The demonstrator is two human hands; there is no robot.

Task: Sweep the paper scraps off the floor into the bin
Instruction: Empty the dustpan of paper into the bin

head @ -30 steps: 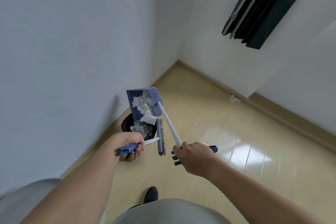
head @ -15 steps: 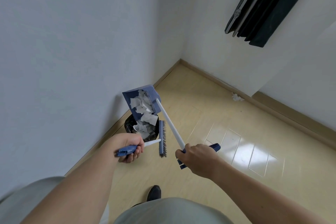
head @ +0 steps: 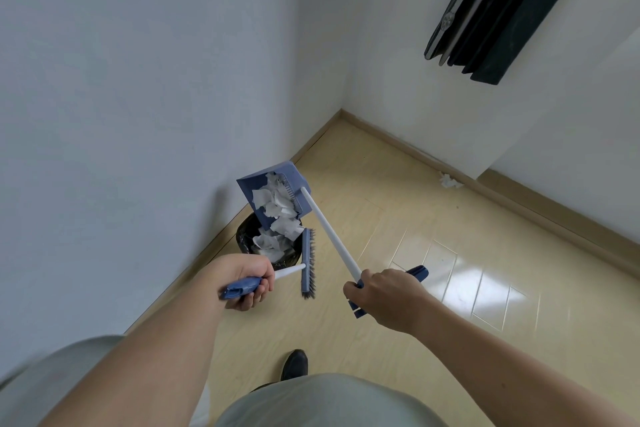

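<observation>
Tipping the dustpan (head: 273,191) over the bin (head: 268,246) by the wall!

Right hand (head: 384,295) grips the pan's white handle, left hand (head: 247,282) clenches the brush (head: 308,262). Paper scraps (head: 275,201) cling inside; steeper tilt, mouth over the liner. One stray scrap (head: 449,180) waits at two o'clock on the floor (head: 398,218).

We find no readable text, label, brand or number anywhere, not on the dustpan (head: 277,194), the broom (head: 307,262) or the bin (head: 247,236).
</observation>
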